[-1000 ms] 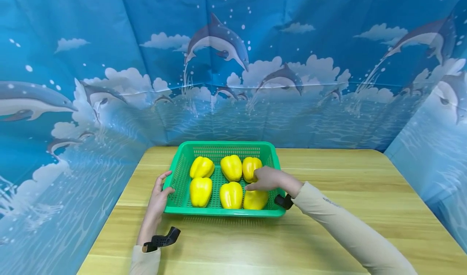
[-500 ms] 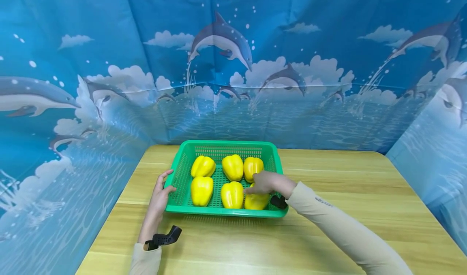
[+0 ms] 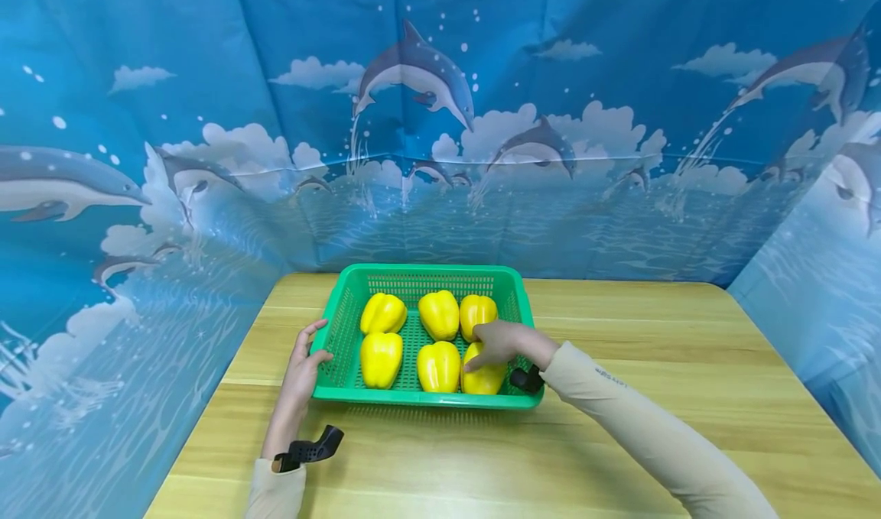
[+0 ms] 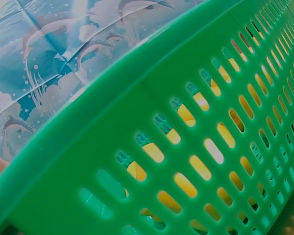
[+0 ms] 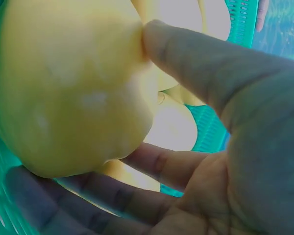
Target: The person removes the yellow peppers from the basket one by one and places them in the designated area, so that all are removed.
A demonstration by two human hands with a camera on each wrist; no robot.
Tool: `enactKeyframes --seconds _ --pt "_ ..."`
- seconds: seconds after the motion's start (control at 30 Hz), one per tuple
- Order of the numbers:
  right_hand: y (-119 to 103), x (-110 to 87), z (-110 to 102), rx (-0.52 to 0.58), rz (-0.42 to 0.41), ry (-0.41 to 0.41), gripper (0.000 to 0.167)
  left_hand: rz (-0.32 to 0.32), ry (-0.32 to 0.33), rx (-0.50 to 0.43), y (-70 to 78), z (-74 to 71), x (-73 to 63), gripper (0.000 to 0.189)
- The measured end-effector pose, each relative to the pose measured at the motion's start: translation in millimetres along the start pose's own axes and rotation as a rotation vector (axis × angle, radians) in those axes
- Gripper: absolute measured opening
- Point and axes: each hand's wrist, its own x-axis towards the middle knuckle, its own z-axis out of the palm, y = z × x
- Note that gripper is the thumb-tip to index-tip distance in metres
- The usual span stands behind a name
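A green plastic basket with slotted walls stands on the table, with several yellow bell peppers inside in two rows. My left hand grips its left rim, thumb on the inner side. The left wrist view is filled by the slotted outer wall, with yellow showing through the slots. My right hand reaches in over the right side and holds the front right bell pepper. In the right wrist view, its thumb presses one side of that bell pepper and the fingers curl along the other.
Other bell peppers lie close by: one behind the right hand, one to its left. The wooden table extends to the right and front. A blue dolphin-print curtain hangs behind the table.
My right hand shifts slightly and its thumb moves down the side of the front right bell pepper, which shows more of itself now. The left hand keeps its place on the rim.
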Motion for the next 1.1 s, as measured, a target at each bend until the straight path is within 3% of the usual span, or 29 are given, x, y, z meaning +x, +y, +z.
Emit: enactKeyframes --seconds 0.13,0.33,0.63,1.1 --pt "2.5 2.0 -2.2 -0.018 -0.044 0.021 0.054 0.0 0.001 0.007 0.2 -0.5 -0.1 0.054" --pt "1.7 1.7 -4.9 -0.017 -0.011 0.026 0.045 0.005 0.003 0.011 0.6 -1.2 0.3 0.054" --pt "0.3 3.5 -1.6 0.108 0.056 -0.039 0.063 0.002 -0.005 0.007 0.0 0.9 2.0 0.055" --pt "1.3 9.8 3.6 0.142 0.078 -0.096 0.062 -0.003 -0.006 -0.002 -0.9 0.0 1.3 0.055"
